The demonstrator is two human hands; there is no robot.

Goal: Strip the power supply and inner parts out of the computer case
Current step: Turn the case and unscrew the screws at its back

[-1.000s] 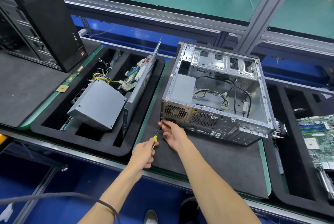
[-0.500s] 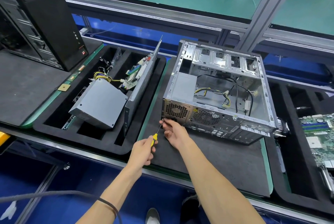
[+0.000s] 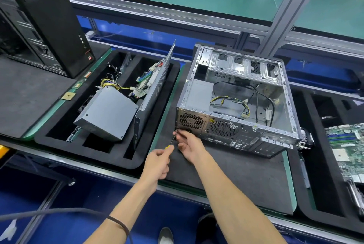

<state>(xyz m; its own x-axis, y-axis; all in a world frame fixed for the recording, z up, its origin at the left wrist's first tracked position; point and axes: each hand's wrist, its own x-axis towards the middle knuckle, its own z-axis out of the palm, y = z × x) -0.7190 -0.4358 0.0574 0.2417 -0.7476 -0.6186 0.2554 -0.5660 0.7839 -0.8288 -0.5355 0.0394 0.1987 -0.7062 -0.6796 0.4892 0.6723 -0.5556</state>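
Observation:
An open silver computer case [image 3: 287, 96] lies on its side on a dark mat, its rear panel facing me. Its power supply [image 3: 200, 96] sits in the near left corner, with yellow and black cables [image 3: 242, 105] trailing across the case floor. My left hand [image 3: 157, 164] grips a screwdriver with a yellow handle [image 3: 171, 142], whose tip meets the lower left corner of the rear panel. My right hand [image 3: 190, 142] pinches the shaft near the tip, fingers against the panel.
A black foam tray [image 3: 59, 135] on the left holds a removed power supply [image 3: 107, 114], a circuit board and a leaning side panel [image 3: 155, 84]. A black tower [image 3: 45, 17] stands far left. Another tray with a motherboard [image 3: 346, 145] lies right.
Both hands stay at the rear panel's lower left corner with the screwdriver. The camera has shifted slightly; nothing has come free.

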